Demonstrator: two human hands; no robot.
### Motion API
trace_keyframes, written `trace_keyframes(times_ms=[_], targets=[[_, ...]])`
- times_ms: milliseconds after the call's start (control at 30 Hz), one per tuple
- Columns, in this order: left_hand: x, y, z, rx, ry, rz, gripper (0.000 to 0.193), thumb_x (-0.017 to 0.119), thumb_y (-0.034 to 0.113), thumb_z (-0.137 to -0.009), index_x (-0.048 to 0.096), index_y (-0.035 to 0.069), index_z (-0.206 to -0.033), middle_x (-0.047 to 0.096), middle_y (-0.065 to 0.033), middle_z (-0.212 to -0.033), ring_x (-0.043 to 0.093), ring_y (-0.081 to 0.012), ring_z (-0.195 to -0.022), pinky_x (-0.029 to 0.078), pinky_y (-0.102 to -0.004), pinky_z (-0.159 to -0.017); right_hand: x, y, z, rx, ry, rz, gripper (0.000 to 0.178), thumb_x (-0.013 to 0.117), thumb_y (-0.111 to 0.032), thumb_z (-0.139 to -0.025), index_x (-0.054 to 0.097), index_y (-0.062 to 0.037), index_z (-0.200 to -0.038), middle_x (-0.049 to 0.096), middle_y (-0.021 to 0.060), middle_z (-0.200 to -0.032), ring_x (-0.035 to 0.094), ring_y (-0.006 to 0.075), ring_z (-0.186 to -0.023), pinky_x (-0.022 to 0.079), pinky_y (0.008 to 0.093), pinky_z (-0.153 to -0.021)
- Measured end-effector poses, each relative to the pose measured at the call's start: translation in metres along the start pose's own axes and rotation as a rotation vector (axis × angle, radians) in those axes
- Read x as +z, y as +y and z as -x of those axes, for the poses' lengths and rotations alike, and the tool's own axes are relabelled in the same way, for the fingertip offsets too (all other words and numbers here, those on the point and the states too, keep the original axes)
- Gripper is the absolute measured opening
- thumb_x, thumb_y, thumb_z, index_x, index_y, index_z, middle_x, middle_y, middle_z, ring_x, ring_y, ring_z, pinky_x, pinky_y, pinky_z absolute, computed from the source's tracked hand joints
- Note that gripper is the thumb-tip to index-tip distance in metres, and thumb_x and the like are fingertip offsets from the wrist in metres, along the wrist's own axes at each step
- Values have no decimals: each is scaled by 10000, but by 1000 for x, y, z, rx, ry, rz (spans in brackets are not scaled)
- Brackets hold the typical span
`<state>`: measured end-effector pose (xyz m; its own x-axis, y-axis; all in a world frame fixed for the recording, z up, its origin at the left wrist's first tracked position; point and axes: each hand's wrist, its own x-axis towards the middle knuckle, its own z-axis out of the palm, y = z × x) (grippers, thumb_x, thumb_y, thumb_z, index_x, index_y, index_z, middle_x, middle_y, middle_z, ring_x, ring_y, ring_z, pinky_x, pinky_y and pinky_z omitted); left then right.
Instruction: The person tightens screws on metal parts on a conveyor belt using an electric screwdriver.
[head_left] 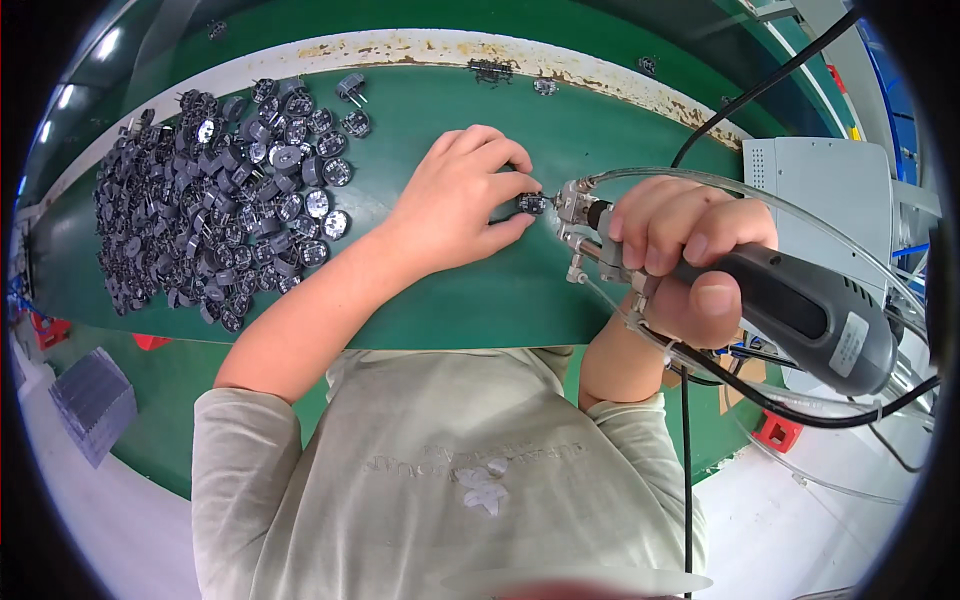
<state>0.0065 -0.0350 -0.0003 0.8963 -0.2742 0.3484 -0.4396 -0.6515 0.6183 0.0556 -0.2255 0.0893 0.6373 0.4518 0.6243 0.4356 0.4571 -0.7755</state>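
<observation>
My left hand (452, 205) reaches over the green work surface, pinching a small round black part (532, 204) with a dark patterned face between thumb and fingers. Wrapped around the grip of a black and grey powered screwdriver (805, 305) is my right hand (692, 235). The tool lies nearly level, and its metal nozzle (572, 204) points left at the small part, close beside it. Whether the tip touches the part I cannot tell. Clear hoses and a black cable run from the tool. On the left lies a large heap of similar round parts (225, 205), some with pins sticking out.
A worn white ledge (420, 46) borders the far side of the green table (440, 310). A pale grey metal box (825, 190) stands at the right, with a black cable hanging above it. Red blocks (778, 432) and a grey ribbed box (93, 400) sit lower down.
</observation>
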Motion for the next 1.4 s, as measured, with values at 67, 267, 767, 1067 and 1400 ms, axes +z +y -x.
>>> trace_keyframes(times_ms=[67, 267, 767, 1067, 1400], targets=[[1, 0, 1, 12, 5, 12, 261, 766, 153, -710, 715, 82, -957, 619, -32, -1071, 538, -256, -1093, 410, -408, -942, 4, 1, 0, 1, -4, 1, 233, 605, -249, -890, 465, -63, -887, 526, 66, -659, 520, 198, -531, 496, 394, -559], [1, -3, -3, 37, 8, 17, 231, 753, 173, -735, 714, 67, -936, 625, -6, -1010, 543, -228, -1073, 401, -395, -956, 17, 5, -11, 172, 115, 205, 217, 639, -107, -855, 470, -32, -741, 502, 77, -592, 483, 183, -494, 477, 363, -534], [-2, -5, 2, 34, 6, 58, 294, 756, 122, -695, 704, 73, -981, 620, -42, -1053, 551, -253, -1080, 394, -410, -968, 4, -17, -2, -44, -30, 31, 277, 612, -312, -890, 470, -74, -872, 532, 59, -636, 531, 195, -509, 496, 379, -534], [-1, -5, 1, 22, -9, 56, 299, 760, 121, -698, 701, 82, -988, 619, -36, -1065, 549, -254, -1087, 393, -411, -970, 4, -7, 3, 9, -39, -33, 272, 620, -302, -882, 474, -72, -883, 533, 62, -639, 539, 199, -514, 507, 389, -536], [-1, -6, 2, 22, -14, 40, 301, 758, 124, -703, 701, 95, -996, 617, -30, -1072, 543, -255, -1101, 394, -411, -977, 8, -4, 0, 42, -69, -11, 277, 631, -301, -887, 467, -78, -875, 529, 57, -644, 536, 194, -511, 515, 388, -541]])
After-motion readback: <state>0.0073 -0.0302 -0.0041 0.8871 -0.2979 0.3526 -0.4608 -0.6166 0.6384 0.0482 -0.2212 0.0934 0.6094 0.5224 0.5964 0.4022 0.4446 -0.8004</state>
